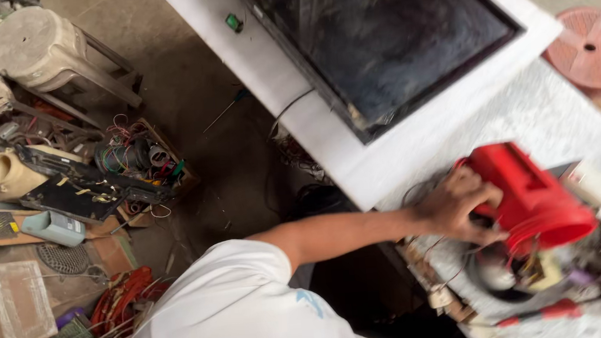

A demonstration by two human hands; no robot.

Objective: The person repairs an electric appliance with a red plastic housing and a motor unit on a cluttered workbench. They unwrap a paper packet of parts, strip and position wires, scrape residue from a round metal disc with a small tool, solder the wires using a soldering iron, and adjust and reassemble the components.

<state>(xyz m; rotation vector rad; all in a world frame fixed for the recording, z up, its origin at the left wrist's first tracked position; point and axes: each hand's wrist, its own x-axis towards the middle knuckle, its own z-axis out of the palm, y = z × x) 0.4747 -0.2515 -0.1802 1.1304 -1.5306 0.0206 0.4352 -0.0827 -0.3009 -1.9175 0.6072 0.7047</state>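
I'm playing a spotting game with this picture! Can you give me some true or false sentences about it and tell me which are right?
1. A hand grips a red plastic housing. True.
2. The dark flat screen stands upright. False: it lies flat on the white table.
3. A pale plastic stool sits on the floor. True.
4. The round reddish cover is in the person's hand. False: it lies apart, beyond the table.
5. The person's sleeve is black. False: it is white.
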